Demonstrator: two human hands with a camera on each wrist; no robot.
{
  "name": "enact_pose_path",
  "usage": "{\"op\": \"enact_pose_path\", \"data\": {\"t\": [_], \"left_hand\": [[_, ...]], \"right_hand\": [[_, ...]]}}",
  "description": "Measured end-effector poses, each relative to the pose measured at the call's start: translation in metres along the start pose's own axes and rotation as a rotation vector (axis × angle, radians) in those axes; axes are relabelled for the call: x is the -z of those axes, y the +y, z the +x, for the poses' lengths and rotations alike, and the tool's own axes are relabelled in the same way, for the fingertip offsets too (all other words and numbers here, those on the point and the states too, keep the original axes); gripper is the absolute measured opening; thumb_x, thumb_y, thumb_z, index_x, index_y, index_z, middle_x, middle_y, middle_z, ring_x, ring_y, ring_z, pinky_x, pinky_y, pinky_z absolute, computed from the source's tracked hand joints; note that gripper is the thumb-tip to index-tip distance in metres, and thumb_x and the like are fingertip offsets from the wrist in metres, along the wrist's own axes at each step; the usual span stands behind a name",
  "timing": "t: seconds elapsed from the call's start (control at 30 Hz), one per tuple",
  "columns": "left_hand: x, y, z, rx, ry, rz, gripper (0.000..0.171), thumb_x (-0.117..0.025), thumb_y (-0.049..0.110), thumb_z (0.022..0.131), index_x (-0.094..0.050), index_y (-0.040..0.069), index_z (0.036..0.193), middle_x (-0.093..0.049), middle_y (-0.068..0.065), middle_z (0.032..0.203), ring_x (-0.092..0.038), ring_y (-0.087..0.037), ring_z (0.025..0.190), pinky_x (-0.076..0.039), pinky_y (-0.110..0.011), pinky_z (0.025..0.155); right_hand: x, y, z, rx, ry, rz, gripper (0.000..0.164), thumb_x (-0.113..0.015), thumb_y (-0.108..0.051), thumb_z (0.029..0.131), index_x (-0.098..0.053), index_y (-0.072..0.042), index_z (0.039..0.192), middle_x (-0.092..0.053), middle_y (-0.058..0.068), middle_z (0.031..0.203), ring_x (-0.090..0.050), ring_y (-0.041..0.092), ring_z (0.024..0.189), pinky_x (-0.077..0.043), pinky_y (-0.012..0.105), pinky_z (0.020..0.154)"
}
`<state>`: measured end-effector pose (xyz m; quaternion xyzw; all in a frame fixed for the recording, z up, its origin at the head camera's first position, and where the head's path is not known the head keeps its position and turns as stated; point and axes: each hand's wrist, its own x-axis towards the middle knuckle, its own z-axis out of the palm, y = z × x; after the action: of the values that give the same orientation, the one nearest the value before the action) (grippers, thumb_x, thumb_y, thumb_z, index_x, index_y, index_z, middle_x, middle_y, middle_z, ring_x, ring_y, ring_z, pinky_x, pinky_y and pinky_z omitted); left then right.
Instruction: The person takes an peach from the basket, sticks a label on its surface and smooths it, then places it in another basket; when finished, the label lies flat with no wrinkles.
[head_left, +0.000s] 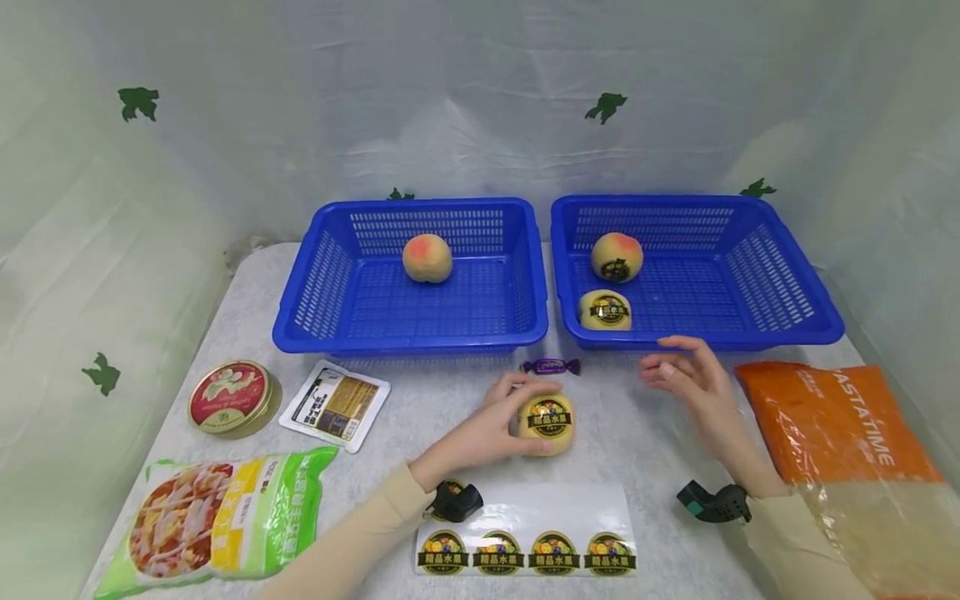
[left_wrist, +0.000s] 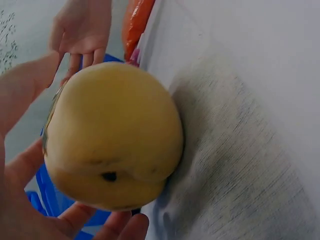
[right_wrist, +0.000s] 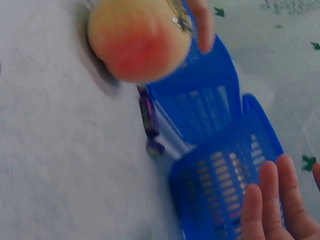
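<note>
My left hand [head_left: 504,423] curls round a peach [head_left: 546,429] low over the table, thumb on the near side and fingers on the far side. A black and gold fruit sticker [head_left: 550,418] faces up on that peach. In the left wrist view the pale yellow underside of the peach [left_wrist: 115,135] shows, with a small dark hole. To the right, my right hand [head_left: 693,396] hovers near the front rim of the right blue basket [head_left: 697,340], holding nothing. Its fingers [right_wrist: 270,200] look loosely extended in the right wrist view. A sticker sheet [head_left: 551,508] lies just nearer than the peach.
The left blue basket [head_left: 408,343] contains one peach [head_left: 427,258]; two stickered peaches [head_left: 617,254] sit in the right one. A purple wrapped candy [head_left: 551,367] lies before them. Leftward are a round tin [head_left: 231,398], a flat packet [head_left: 335,405] and a green food bag [head_left: 217,521]; rightward, an orange bag [head_left: 840,425].
</note>
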<state>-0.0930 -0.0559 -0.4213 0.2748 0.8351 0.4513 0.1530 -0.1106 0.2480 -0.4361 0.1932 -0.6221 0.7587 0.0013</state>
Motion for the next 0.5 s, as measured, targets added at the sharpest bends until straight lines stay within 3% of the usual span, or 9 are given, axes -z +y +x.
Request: {"op": "enact_pose_path", "data": {"t": [0.17, 0.37, 0.5], "left_hand": [[-0.007, 0.004, 0.0, 0.022, 0.043, 0.067, 0.06, -0.072, 0.038, 0.074, -0.045, 0.034, 0.128, -0.035, 0.003, 0.122, -0.035, -0.017, 0.111, -0.036, -0.041, 0.089], [-0.009, 0.01, 0.002, 0.028, 0.093, 0.053, 0.055, -0.075, 0.034, 0.072, -0.051, 0.034, 0.121, -0.039, 0.007, 0.115, -0.039, -0.015, 0.106, -0.038, -0.037, 0.085], [-0.003, 0.022, 0.006, -0.027, 0.107, 0.013, 0.055, -0.076, 0.036, 0.07, -0.052, 0.036, 0.12, -0.039, 0.009, 0.114, -0.04, -0.013, 0.104, -0.04, -0.034, 0.083]], "right_hand": [[0.013, -0.012, -0.002, -0.028, 0.168, 0.023, 0.034, -0.045, -0.007, 0.094, -0.036, 0.003, 0.126, -0.06, 0.016, 0.104, -0.06, 0.025, 0.09, -0.049, 0.032, 0.077], [0.023, -0.003, 0.002, -0.076, 0.219, 0.029, 0.032, -0.046, -0.009, 0.094, -0.04, 0.0, 0.124, -0.06, 0.016, 0.106, -0.061, 0.023, 0.091, -0.05, 0.032, 0.077], [0.014, -0.009, 0.006, -0.093, 0.257, 0.019, 0.027, -0.048, -0.011, 0.094, -0.042, -0.003, 0.119, -0.062, 0.012, 0.101, -0.062, 0.02, 0.088, -0.05, 0.03, 0.075]]}}
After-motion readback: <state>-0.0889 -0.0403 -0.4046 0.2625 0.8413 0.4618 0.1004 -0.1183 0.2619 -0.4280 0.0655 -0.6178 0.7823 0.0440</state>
